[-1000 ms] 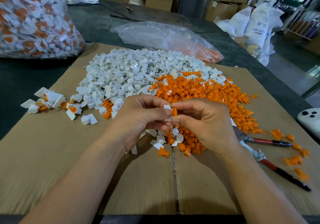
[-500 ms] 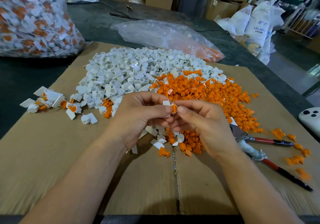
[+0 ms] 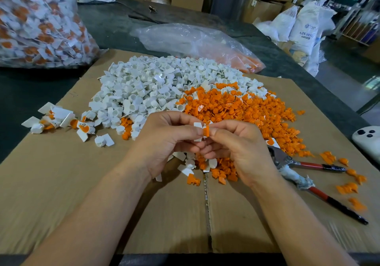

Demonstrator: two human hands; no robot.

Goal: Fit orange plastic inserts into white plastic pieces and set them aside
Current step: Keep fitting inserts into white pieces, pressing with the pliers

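Head view: left hand (image 3: 164, 140) pinches white piece (image 3: 197, 126), steadying it; right hand (image 3: 238, 148) pinches insert (image 3: 206, 131), pressing it in.

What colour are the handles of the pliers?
The pliers handles are red, black-tipped; head view.

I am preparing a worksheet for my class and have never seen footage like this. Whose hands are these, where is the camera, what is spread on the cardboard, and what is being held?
There is no machine here. A person works with bare hands, and the single camera sits on their head, looking forward and down. The left hand pinches a white plastic piece. The right hand pinches an orange insert against it. On the cardboard sheet lie a pile of white pieces, a pile of orange inserts, a few assembled pieces at the left, and red-handled pliers at the right.
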